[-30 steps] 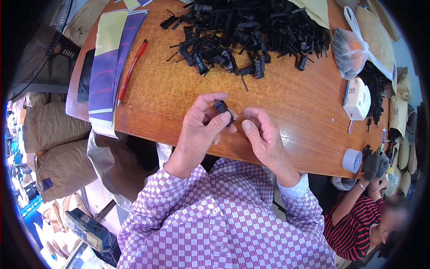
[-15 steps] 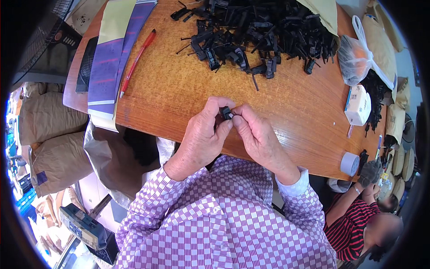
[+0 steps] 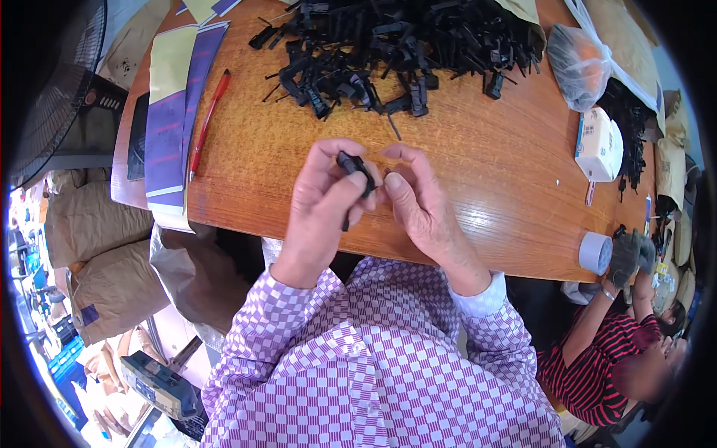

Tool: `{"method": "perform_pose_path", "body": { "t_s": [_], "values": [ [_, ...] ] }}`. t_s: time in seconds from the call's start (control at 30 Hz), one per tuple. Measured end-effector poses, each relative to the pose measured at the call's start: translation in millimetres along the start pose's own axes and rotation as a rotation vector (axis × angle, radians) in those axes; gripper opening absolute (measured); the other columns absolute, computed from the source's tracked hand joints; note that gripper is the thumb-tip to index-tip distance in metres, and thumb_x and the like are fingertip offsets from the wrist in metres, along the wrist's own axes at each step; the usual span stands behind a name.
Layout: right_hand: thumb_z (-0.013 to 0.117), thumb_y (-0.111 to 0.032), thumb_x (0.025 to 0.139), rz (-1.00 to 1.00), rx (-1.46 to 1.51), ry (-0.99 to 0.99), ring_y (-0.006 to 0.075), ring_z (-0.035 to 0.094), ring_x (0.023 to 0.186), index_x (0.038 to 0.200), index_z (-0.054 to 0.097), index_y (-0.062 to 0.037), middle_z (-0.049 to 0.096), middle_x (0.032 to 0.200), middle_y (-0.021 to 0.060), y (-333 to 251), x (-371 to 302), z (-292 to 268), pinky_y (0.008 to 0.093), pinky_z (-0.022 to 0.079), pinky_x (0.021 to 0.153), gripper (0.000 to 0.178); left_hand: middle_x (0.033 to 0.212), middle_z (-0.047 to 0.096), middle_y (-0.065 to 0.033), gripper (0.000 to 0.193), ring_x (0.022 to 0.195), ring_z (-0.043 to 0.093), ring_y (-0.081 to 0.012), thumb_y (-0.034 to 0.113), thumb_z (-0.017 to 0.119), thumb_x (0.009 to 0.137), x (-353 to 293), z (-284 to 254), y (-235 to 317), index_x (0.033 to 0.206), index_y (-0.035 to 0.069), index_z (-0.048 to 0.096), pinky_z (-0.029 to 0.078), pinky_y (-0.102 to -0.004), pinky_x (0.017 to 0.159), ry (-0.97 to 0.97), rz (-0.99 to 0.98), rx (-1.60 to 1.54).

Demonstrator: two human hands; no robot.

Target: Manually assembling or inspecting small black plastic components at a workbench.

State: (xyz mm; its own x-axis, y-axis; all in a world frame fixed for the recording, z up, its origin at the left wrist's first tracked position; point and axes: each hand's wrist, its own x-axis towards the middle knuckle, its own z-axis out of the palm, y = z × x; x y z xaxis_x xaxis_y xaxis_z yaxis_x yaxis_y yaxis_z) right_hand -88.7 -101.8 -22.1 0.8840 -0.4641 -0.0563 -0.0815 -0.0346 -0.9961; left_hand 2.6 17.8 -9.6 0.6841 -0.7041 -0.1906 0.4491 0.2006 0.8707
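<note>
Just above the table's near edge, my left hand (image 3: 317,205) is closed around a small black plastic part (image 3: 357,170), held between thumb and fingers. Part of it is hidden by the fingers, and a dark end pokes out below them. Close beside it on the right, my right hand (image 3: 423,205) has its thumb bent in toward the other fingers and its index finger raised and curved. A tiny dark bit shows at its thumb tip, too small to make out. Beyond both hands lies a heap of similar black plastic parts (image 3: 418,52).
Purple and yellow printed sheets (image 3: 168,112) and a red pen (image 3: 209,123) lie at the left of the wooden table (image 3: 261,164). To the right are a tape roll (image 3: 594,252), a white box (image 3: 597,145) and a clear bag (image 3: 579,71). A gloved co-worker (image 3: 597,351) sits beyond.
My hands have come slightly apart. The black part has turned and tilted in my left hand, while my right hand has drawn off it. The co-worker's gloved hands have moved nearer the tape roll.
</note>
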Motion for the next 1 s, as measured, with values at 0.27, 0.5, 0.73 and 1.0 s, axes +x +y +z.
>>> {"method": "perform_pose_path", "body": {
  "t_s": [0.27,0.5,0.73,1.0],
  "values": [
    [0.052,-0.016,0.096,0.081,0.346,-0.156,0.0035,0.049,0.057,0.109,0.053,-0.0030,0.059,0.079,0.0026,3,-3,-20,0.0153,0.034,0.043,0.018,0.086,0.055,-0.0004,0.038,0.068,0.049,-0.0043,0.014,0.046,0.096,-7,2,3,0.133,0.009,0.045,0.037,-0.0157,0.054,0.023,-0.280,-0.095],
    [0.059,-0.014,0.092,0.198,0.448,-0.289,0.0052,0.054,0.072,0.110,0.055,-0.0022,0.058,0.086,-0.0004,3,3,-23,0.0163,0.041,0.059,0.022,0.092,0.058,-0.0016,0.034,0.065,0.046,-0.0042,0.015,0.045,0.096,-12,-2,6,0.128,0.004,0.048,0.032,-0.0163,0.051,-0.244,-0.281,-0.008],
    [0.059,-0.015,0.093,0.192,0.171,-0.193,0.0032,0.052,0.073,0.105,0.056,0.0004,0.055,0.082,-0.0030,5,2,-6,0.0187,0.044,0.064,0.020,0.092,0.061,-0.0045,0.036,0.075,0.058,-0.0096,0.000,0.050,0.091,-21,-12,-5,0.126,0.005,0.050,0.047,-0.0203,0.064,-0.181,0.031,0.414],
    [0.045,-0.031,0.099,0.362,0.296,-0.136,0.0002,0.037,0.056,0.124,0.047,-0.0018,0.045,0.068,-0.0064,-20,-10,29,0.0161,0.024,0.047,0.039,0.100,0.064,-0.0111,0.034,0.090,0.063,-0.0152,-0.001,0.055,0.088,-20,-27,-13,0.121,0.004,0.053,0.050,-0.0266,0.077,-0.008,0.249,0.560]
  ]
}}
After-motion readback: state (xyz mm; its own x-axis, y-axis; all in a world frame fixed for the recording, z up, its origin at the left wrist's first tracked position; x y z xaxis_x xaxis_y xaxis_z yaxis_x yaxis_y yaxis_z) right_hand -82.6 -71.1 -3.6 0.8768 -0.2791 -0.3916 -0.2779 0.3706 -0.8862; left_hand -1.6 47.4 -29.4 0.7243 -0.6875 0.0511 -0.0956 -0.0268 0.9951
